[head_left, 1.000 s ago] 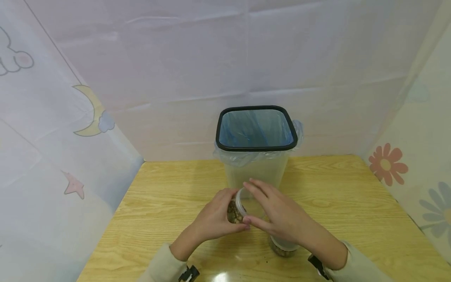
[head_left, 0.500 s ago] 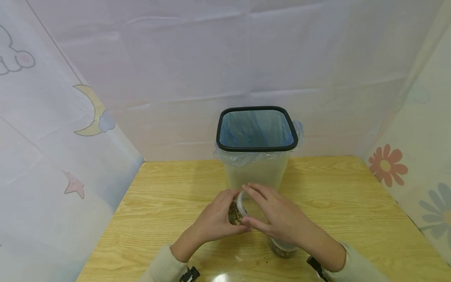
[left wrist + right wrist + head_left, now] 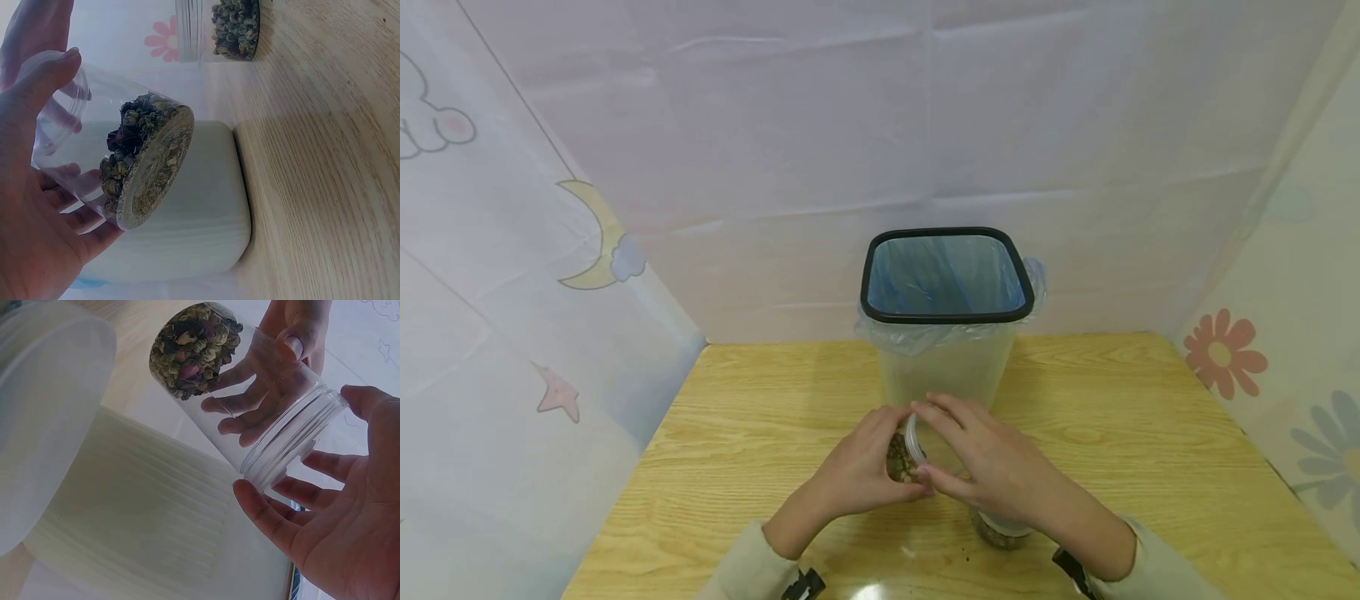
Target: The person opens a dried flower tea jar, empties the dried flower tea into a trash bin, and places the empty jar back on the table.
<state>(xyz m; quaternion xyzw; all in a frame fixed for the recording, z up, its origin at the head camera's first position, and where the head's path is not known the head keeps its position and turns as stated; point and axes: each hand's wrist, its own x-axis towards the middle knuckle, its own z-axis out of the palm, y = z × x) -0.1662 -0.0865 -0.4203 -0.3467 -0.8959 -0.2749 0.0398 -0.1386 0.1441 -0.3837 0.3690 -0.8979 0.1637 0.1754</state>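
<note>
Two hands are clamped on one tilted clear jar (image 3: 100, 112) holding what look like dried buds (image 3: 195, 350): the left hand (image 3: 861, 465) round its body, the right hand (image 3: 996, 458) pinching its ribbed mouth end. It hangs above the worktop (image 3: 767, 400), before the lined bin (image 3: 943, 375). Since a second ago it has only dipped slightly, so handling at the mouth seems unfinished; I cannot tell whether a separate lid is on.
</note>
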